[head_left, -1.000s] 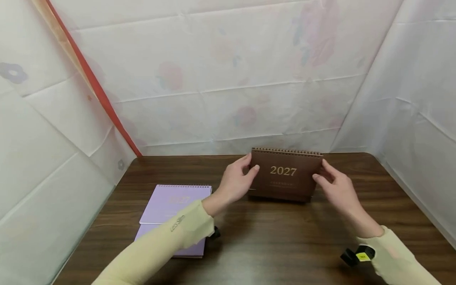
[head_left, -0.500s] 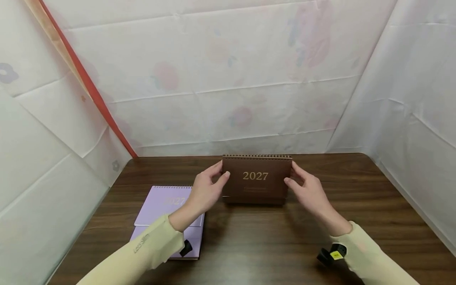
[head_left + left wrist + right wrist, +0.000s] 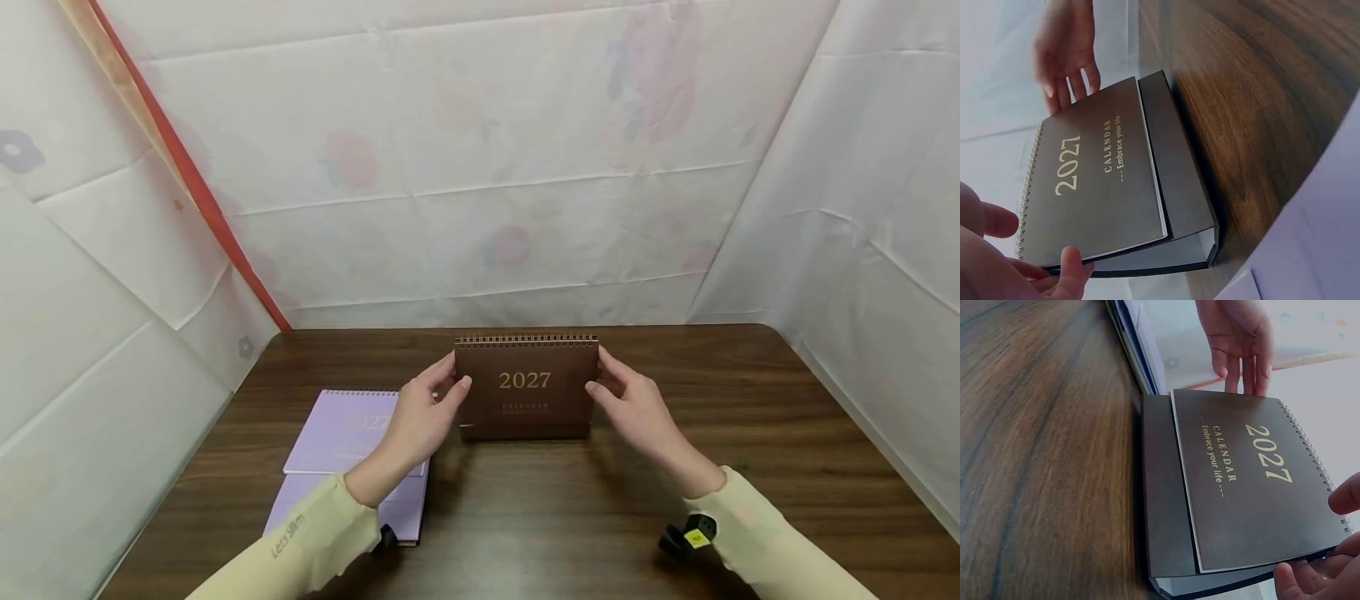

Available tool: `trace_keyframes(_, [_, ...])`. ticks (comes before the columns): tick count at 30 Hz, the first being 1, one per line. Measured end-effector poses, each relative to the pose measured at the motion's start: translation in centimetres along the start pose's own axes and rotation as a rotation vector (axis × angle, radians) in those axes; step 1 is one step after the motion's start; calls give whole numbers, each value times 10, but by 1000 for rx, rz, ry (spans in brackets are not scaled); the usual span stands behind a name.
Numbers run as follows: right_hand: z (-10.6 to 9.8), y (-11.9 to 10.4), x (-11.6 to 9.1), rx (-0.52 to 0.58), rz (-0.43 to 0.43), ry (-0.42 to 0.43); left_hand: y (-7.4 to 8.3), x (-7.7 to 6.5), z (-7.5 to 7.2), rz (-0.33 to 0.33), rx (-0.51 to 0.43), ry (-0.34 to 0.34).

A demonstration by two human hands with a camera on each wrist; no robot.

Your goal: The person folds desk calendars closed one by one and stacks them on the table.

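Note:
A brown desk calendar (image 3: 525, 362) with gold "2027" lettering and a spiral binding along its top stands like a tent on the wooden table, its cover facing the person. My left hand (image 3: 422, 414) holds its left side edge, thumb in front and fingers reaching behind. At the opposite edge, my right hand (image 3: 637, 408) grips in the same way. The left wrist view shows the hollow under the calendar's (image 3: 1097, 169) folded stand. Seen from the right wrist, its cover (image 3: 1241, 487) reads "CALENDAR" and "Embrace your life".
A lilac spiral calendar (image 3: 337, 433) lies on the table's left part, partly covered by the left forearm. The wooden table (image 3: 525, 517) runs back to a white patterned curtain (image 3: 450, 208). Similar sheets hang at both sides, with a red strip (image 3: 202, 192) at the left corner.
Both hands have brought the brown calendar leftward and slightly nearer the person. Its tilt has levelled, and it now faces straight forward. The lilac calendar stays in place.

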State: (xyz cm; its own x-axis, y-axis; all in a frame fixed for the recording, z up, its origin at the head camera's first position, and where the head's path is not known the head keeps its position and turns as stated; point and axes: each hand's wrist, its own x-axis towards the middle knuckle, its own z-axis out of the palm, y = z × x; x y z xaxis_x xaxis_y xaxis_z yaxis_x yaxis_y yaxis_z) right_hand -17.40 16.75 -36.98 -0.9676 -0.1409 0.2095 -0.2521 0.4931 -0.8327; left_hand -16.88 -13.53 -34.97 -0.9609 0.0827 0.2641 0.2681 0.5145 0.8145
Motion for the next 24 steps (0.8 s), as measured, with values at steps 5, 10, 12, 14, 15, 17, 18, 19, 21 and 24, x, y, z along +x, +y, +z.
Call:
trace_keyframes(5, [4, 6, -4, -11, -30, -8, -9, -5, 0, 61, -12, 9])
trace_keyframes(10, [5, 12, -8, -2, -74, -15, -15, -8, 1, 107, -4, 16])
trace_keyframes(12, [3, 14, -9, -7, -88, 5, -16, -8, 2, 130, 29, 31])
trace_keyframes(14, [1, 17, -9, -16, -95, 39, -16, -8, 3, 158, 75, 55])
trace_keyframes(15, [1, 18, -9, -18, -95, 58, -16, -8, 4, 172, 103, 71])
trace_keyframes(17, [0, 21, -7, -26, -89, 93, -16, -6, 6, 190, 148, 98])
trace_keyframes(18, [1, 23, -6, -28, -87, 108, -16, -4, 6, 193, 162, 111])
trace_keyframes(19, [1, 24, -4, -33, -88, 122, -16, -3, 6, 194, 175, 122])
trace_keyframes(21, [2, 25, -1, -40, -92, 148, -17, 0, 5, 188, 187, 137])
trace_keyframes(24, [4, 25, 3, -48, -99, 168, -19, 3, 3, 171, 191, 134])
